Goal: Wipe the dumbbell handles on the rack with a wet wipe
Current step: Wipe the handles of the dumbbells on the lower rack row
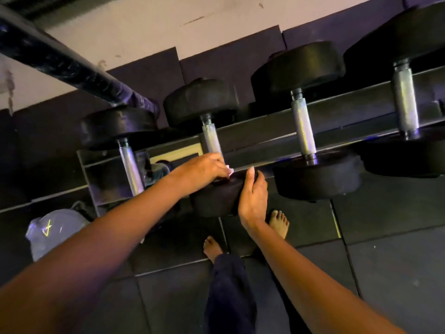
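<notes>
Left grip (204, 166) pinching wet wipe (230, 170) at dumbbell handle (212, 138)

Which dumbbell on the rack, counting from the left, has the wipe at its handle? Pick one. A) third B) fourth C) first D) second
D: the left hand presses the white wet wipe at the near end of the second dumbbell's handle, while the right hand steadies that dumbbell's near weight head.

Both bare arms extended forward; left hand (204, 166) curled, fingers closed; right hand (252, 194) open, fingers spread
</notes>
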Motion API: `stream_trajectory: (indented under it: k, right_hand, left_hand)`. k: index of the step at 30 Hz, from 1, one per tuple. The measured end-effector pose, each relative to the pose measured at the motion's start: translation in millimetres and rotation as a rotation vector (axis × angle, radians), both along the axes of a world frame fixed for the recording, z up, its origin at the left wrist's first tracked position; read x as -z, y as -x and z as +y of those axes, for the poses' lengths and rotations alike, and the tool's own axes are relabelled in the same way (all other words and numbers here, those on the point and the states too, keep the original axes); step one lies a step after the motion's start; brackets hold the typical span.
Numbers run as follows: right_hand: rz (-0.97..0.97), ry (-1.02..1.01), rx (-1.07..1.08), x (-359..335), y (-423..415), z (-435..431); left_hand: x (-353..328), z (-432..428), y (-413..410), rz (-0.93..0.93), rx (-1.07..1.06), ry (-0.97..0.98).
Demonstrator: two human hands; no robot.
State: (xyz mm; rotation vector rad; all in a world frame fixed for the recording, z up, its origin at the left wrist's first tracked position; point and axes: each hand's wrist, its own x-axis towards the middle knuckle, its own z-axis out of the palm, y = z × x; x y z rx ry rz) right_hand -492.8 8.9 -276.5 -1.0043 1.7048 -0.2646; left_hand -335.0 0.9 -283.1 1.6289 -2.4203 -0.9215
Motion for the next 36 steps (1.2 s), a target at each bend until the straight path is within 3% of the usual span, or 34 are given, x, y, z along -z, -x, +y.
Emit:
stream_trajectory:
  k: [2,5,8,11,14,20,24,29,36]
  right_hand:
    - [0.036,-0.018,0.039,-1,-4,-2]
    - [0.086,-0.096,0.086,-3,-11,-8]
    - [0.121,-0.137,0.103,-4,-12,-13]
    - [0.150,-0.114,0.119,-5,-13,-12]
    - [0.165,-0.106,0.146,-8,-15,-10]
    - [0.196,-0.110,0.136,-15,-17,-12]
    - [0.201,-0.109,0.148,-16,-18,-12]
    - [0.194,-0.119,0.162,-16,-18,-11]
    - [0.195,-0.094,0.170,-19,-19,-11]
  left_hand:
    - [-4,-15,10,-0.106,0.102,-0.035]
    - [-12,-27,20,-0.183,0.070,-0.162]
    - [-3,-7,16,-0.105,-0.035,-0.043]
    - [-8,19,10,0.142,-0.463,-0.162]
    - [-16,30,16,0.242,-0.847,-0.307]
    - [-15,20,35,0.204,-1.287,-0.441]
    - [-4,16,35,0.238,-1.461,-0.580]
    - [4,16,15,0.542,-1.461,-0.756]
    - [-4,24,6,0.558,-1.212,-0.843]
